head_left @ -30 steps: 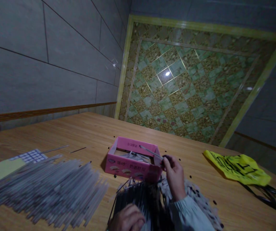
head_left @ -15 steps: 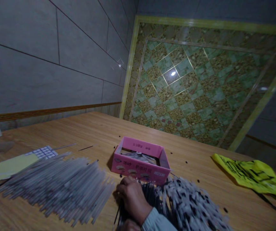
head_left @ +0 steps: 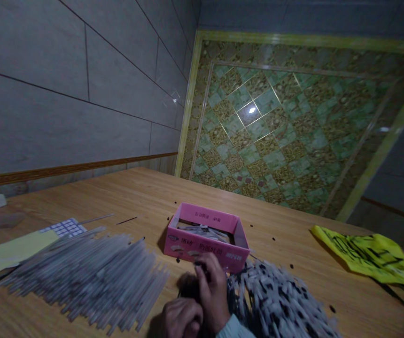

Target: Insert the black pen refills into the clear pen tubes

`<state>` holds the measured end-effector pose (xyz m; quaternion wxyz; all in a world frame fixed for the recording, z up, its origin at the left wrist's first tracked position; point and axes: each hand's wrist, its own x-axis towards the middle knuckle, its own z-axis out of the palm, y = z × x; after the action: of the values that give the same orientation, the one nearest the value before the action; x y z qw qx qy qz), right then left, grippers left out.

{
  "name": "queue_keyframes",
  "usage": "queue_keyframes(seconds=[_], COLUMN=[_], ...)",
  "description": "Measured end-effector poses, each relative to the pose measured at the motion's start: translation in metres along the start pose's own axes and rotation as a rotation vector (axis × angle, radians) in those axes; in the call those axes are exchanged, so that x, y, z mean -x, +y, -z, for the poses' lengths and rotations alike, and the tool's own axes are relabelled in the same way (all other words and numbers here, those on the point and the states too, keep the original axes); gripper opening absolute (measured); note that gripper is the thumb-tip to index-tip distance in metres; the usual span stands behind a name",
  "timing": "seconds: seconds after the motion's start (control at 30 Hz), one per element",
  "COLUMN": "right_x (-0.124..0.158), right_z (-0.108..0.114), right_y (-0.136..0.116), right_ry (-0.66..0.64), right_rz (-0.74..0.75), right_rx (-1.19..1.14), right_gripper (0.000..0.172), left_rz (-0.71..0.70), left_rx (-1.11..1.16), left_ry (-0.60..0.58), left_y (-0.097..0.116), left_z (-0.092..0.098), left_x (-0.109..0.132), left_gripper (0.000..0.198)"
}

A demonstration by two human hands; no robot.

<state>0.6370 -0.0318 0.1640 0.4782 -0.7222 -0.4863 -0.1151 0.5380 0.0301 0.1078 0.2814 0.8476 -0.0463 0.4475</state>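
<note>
My right hand [head_left: 213, 287], in a light blue sleeve, is raised in front of the pink box [head_left: 188, 244]. Its thumb and fingers are pinched together around something small and dark that I cannot make out. Close beside it, lower down, my left hand [head_left: 182, 317] is curled closed; what its fingers hold, if anything, is hidden. Left of the hands lies a broad pile of thin translucent tubes [head_left: 96, 277]. To the right spreads a heap of white and black thin pieces [head_left: 275, 295]. Inside the box are several pale thin strips [head_left: 205, 231].
A yellow sheet [head_left: 15, 251] and a blue-checked piece [head_left: 66, 227] lie at the left on the wooden table [head_left: 128, 188]. A yellow bag with black print [head_left: 367, 253] rests at the right. Small dark bits are scattered about. Tiled walls border the table.
My right hand has lifted and moved right, from the dark pieces toward the box's front, and turned into a pinch. My left hand has come further up into view.
</note>
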Motion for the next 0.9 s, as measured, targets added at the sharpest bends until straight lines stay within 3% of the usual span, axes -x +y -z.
queue_keyframes(seconds=[0.1,0.23,0.4,0.57,0.9], right_x=[0.009,0.036,0.070,0.077,0.079], right_z=[0.034,0.060,0.047,0.036,0.042], right_y=[-0.008,-0.005,0.012,0.019,0.011], right_ry=[0.389,0.602,0.694,0.613,0.620], right_rz=[-0.270,-0.510,-0.654,-0.707,-0.668], right_rx=[-0.314,-0.603,-0.795,-0.808,-0.775], right_gripper=[0.016,0.040,0.055,0.063,0.061], left_rz=[0.192,0.395,0.611,0.825,0.800], left_rx=[-0.111,-0.345,-0.691,-0.873,-0.910], left_ry=[0.063,-0.077,-0.338,-0.504,-0.596], left_y=[0.004,0.000,-0.015,-0.029,-0.031], left_z=[0.011,0.023,0.043,0.053,0.050], left_x=[-0.015,-0.033,-0.043,-0.042,-0.037], left_gripper=[0.033,0.020,0.010,0.009,0.017])
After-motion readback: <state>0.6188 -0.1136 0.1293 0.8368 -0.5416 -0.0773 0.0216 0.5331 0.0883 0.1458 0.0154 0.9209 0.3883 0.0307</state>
